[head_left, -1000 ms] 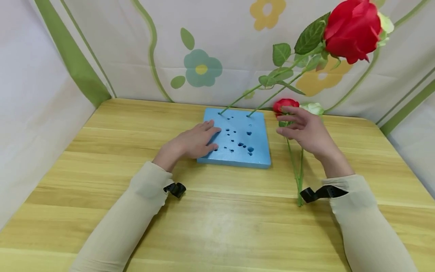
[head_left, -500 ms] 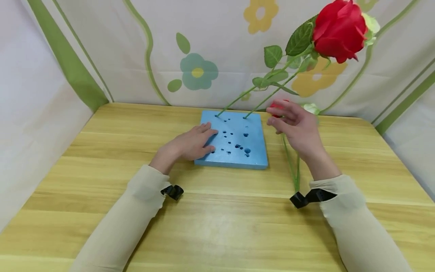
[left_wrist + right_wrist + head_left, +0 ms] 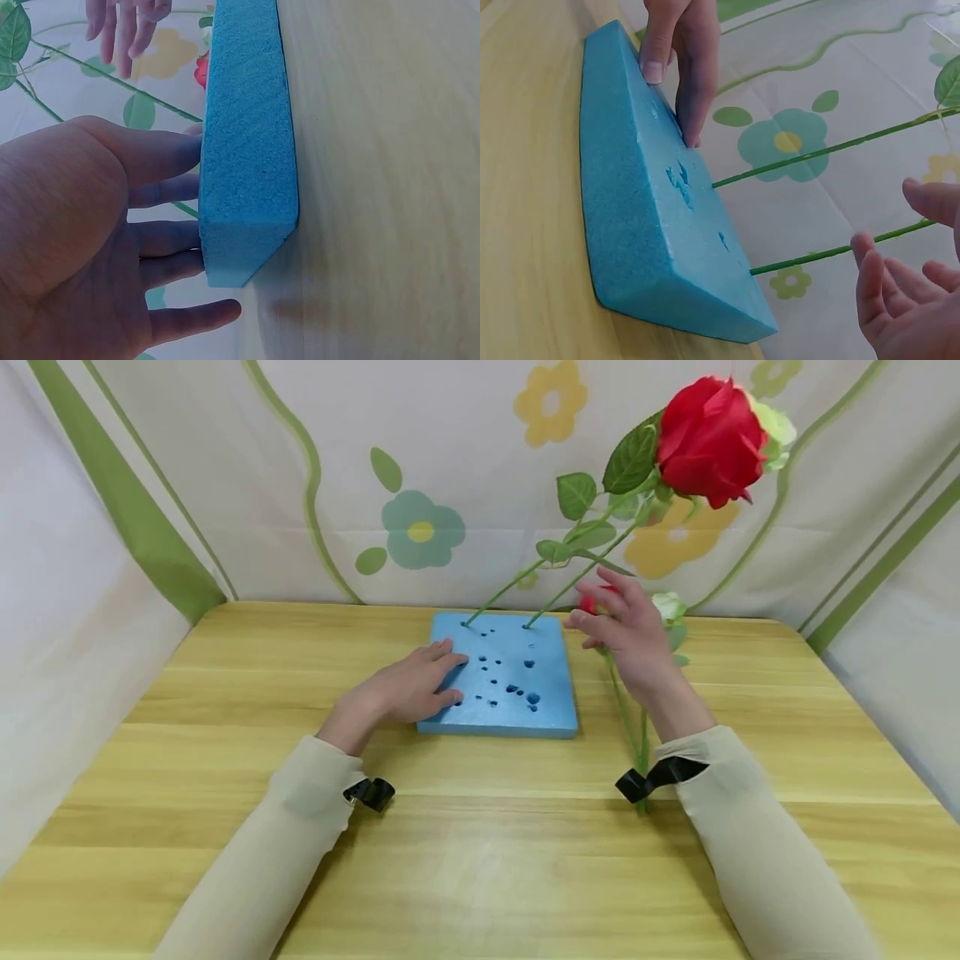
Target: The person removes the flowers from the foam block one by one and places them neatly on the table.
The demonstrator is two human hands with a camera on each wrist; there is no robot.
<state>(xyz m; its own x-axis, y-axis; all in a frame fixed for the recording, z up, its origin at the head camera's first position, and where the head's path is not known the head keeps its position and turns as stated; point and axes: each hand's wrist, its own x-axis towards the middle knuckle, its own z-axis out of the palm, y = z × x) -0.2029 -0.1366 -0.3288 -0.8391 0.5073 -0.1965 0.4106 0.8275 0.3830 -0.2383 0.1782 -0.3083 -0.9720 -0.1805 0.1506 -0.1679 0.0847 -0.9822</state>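
- Beige sleeves (image 3: 757, 843) cover both forearms, which slant inward over the wood-grain counter (image 3: 480, 885), each cuff wearing a black wrist strap (image 3: 637, 783).
- The left hand (image 3: 397, 693) lies palm down at the left edge of the blue foam block (image 3: 510, 714), fingers (image 3: 169, 238) spread apart, some resting on its holed top.
- The right hand (image 3: 637, 635) hangs above the counter right of the block, wrist bent, its fingers (image 3: 870, 289) loosely curved and apart; whether they touch the nearby stem, I cannot tell.
- Partly hidden behind it, a lying red rose (image 3: 587, 603) and lying white rose (image 3: 667, 607) rest on the counter, stem ends toward the person.
- At the block's far edge, two green stems (image 3: 495, 596) stand in holes, leaning right to a tall red rose (image 3: 712, 439) and a pale rose (image 3: 776, 431) partly behind it.
- Farthest back hangs a flower-printed cloth (image 3: 480, 443).
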